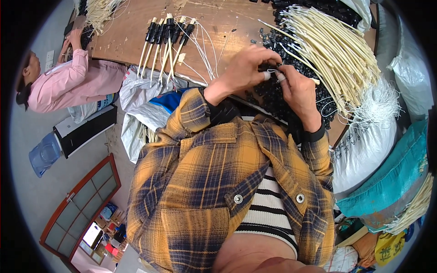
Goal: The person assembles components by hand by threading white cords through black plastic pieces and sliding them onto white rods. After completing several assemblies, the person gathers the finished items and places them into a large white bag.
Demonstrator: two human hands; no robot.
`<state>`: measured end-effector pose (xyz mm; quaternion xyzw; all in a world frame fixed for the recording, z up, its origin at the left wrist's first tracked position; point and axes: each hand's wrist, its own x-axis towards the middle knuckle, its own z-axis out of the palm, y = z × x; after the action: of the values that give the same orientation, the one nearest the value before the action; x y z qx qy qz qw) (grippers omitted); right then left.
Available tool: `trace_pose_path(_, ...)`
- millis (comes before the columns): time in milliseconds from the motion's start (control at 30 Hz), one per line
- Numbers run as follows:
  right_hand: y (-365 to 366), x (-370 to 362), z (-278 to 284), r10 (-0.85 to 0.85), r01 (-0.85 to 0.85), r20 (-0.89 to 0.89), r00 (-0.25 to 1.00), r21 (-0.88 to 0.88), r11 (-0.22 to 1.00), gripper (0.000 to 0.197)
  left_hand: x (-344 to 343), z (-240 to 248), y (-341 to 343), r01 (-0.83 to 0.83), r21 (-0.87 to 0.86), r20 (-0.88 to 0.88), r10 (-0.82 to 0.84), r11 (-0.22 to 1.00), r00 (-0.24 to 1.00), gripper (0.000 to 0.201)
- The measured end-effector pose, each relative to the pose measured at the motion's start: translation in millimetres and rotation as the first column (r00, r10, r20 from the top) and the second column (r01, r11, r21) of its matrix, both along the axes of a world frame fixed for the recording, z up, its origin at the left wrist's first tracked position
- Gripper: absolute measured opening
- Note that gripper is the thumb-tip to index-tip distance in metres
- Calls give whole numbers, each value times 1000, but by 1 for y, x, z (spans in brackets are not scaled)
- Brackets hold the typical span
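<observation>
My left hand and my right hand meet over the table's near edge, fingertips pinched close together. A thin white cord shows as a small loop between them; whatever else the fingers cover is hidden. White wrapping is on a finger of each hand. Below and around the hands spreads a heap of small black plastic parts. Beside my right hand lies a large bundle of cream-coloured rods, with loose white cords at its near end.
Left of my hands, several rods with black fittings lie on the wooden table, cords trailing. A person in pink works at the far left. White sacks and a teal sack stand at right.
</observation>
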<state>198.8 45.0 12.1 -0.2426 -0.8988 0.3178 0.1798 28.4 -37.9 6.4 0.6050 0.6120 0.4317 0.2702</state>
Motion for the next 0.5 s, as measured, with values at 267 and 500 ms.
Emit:
trace_pose_path(267,-7,4,-3,56,-113,-194,979,-301,947,21,-7,-2,-8,37,354,-74,-12,934,997,14)
trace_pose_path(500,-7,5,-9,-89,63,-91,992,-257,964,15,-26,-19,9,44,59,87,-49,997,995,27)
